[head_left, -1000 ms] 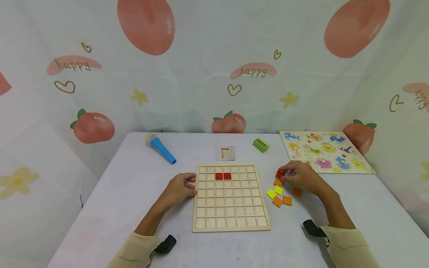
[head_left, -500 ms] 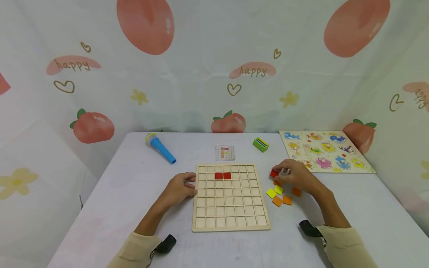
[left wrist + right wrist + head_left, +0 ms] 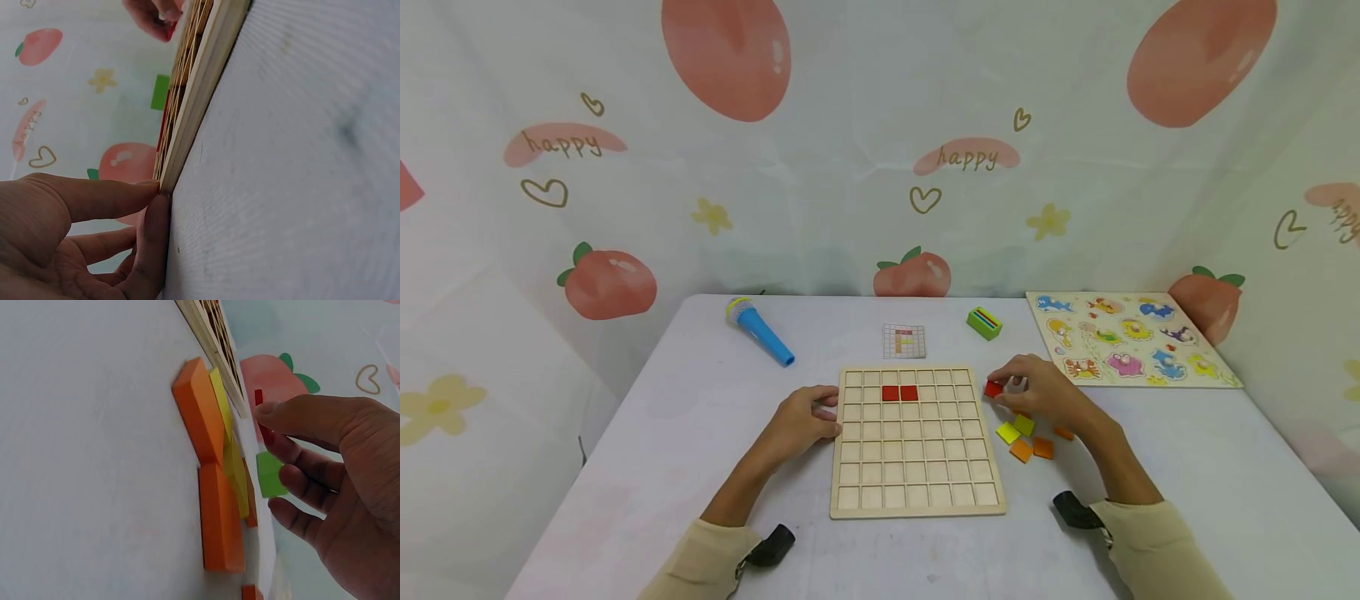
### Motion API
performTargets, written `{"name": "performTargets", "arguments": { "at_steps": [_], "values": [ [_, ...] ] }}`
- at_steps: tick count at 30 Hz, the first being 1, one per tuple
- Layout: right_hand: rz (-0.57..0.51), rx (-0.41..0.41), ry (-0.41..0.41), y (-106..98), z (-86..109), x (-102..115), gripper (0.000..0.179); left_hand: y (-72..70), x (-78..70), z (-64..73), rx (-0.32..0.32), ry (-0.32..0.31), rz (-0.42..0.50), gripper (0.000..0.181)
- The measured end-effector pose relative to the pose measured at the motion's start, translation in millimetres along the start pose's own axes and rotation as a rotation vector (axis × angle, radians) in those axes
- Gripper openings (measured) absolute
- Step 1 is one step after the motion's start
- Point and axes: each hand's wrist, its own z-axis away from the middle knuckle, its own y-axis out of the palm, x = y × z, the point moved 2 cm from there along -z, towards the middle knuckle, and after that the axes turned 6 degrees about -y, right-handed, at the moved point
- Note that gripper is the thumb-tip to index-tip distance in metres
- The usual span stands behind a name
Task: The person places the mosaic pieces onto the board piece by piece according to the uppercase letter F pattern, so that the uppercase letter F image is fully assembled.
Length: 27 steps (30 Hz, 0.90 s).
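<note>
In the head view a wooden grid board (image 3: 917,512) lies on the table, with two red square tiles (image 3: 899,393) side by side in its second row from the far edge. My left hand (image 3: 801,423) holds the board's left edge. The left wrist view shows its thumb (image 3: 115,199) and curled index finger close together at the board's edge (image 3: 200,106). Just right of the board, my right hand (image 3: 1045,392) pinches a red square tile (image 3: 993,389) between thumb and finger. In the right wrist view this red tile (image 3: 259,399) stands edge-on, above the table.
Yellow tiles (image 3: 1007,433) and several orange tiles (image 3: 1042,448) lie right of the board, some partly hidden by the right hand. Behind stand a pattern card (image 3: 904,342), a green block (image 3: 983,323), a blue toy microphone (image 3: 765,337) and an animal puzzle board (image 3: 1213,379).
My right hand has carried the red tile leftward from the loose tiles to near the board's right edge. My left hand has stayed at the board's left edge.
</note>
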Motion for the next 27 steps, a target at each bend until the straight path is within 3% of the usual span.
{"name": "performTargets", "arguments": {
  "at_steps": [27],
  "values": [
    [-0.033, 0.043, -0.12, 24.8, -32.6, 32.2, 0.034, 0.0, -1.2, -0.1, -0.001, -0.002, -0.008, 0.06]
  ]
}}
